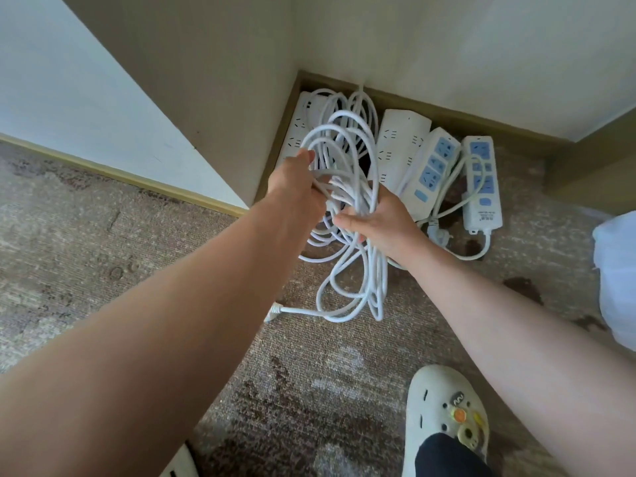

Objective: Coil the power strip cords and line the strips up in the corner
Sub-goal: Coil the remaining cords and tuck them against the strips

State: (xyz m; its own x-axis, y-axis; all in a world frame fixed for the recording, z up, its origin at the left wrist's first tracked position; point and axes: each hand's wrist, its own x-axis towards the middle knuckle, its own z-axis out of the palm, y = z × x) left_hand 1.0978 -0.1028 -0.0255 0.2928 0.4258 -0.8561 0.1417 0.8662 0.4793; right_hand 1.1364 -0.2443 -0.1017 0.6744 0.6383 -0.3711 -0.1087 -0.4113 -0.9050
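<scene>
while a white clog (447, 418) stands on the carpet (103, 235) nearest, both hands grip the coiled white cord (347, 160), left hand (296, 191) and right hand (382, 222) curled round its loops; beyond, four power strips (402, 149) lie side by side in the corner

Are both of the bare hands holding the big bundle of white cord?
Yes, the left hand and the right hand both grip the looped bundle of white cord above the patterned grey carpet.
</scene>
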